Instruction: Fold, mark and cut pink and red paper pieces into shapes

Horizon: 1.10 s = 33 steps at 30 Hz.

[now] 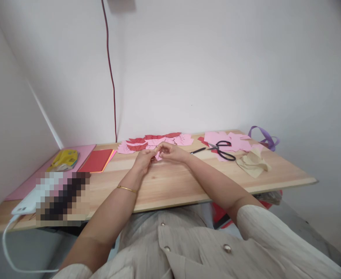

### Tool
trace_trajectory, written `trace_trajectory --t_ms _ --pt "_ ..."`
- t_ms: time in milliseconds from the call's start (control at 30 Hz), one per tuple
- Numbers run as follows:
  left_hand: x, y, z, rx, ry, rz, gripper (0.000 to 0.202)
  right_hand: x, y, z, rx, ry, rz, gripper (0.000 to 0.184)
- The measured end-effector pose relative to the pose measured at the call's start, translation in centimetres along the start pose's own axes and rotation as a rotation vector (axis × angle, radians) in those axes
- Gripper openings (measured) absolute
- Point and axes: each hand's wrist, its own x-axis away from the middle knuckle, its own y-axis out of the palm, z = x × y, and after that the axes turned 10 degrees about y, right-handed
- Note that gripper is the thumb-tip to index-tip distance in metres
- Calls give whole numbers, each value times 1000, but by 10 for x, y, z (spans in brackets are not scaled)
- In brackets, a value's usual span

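Observation:
My left hand (143, 159) and my right hand (172, 152) meet over the middle of the wooden table (173, 182). Both pinch one small pink paper piece (158, 155) between their fingertips, just above the tabletop. A gold bangle sits on my left wrist. Right behind my hands lies a row of folded pink and red paper pieces (155, 140).
Black scissors (224, 150) and a black pen (197, 150) lie to the right on pink paper sheets (234, 141). Beige crumpled paper (253, 162) and a purple ribbon (265, 136) are further right. Red sheets (96, 160), a yellow object (64, 159) and a white cabled device (25, 205) lie left.

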Motion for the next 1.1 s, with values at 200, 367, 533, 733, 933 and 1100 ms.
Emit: trace_trajectory --t_ms 200,367,533,733,933,1100 --pt "0 -2 1 75 -81 -42 18 1 1 -4 75 10 35 15" --pt "0 -3 4 83 -97 -42 14 1 -2 -3 33 17 -18 24" --pt "1 -2 4 47 -80 -60 16 2 -1 0 13 36 -32 24" --pt "1 -3 3 9 -59 -74 19 1 1 4 -46 79 -36 24" --pt "3 -3 7 -18 -57 -117 24 0 2 3 -82 79 10 16" --pt "2 -4 8 -29 -20 -165 25 2 0 -2 -97 68 34 23"
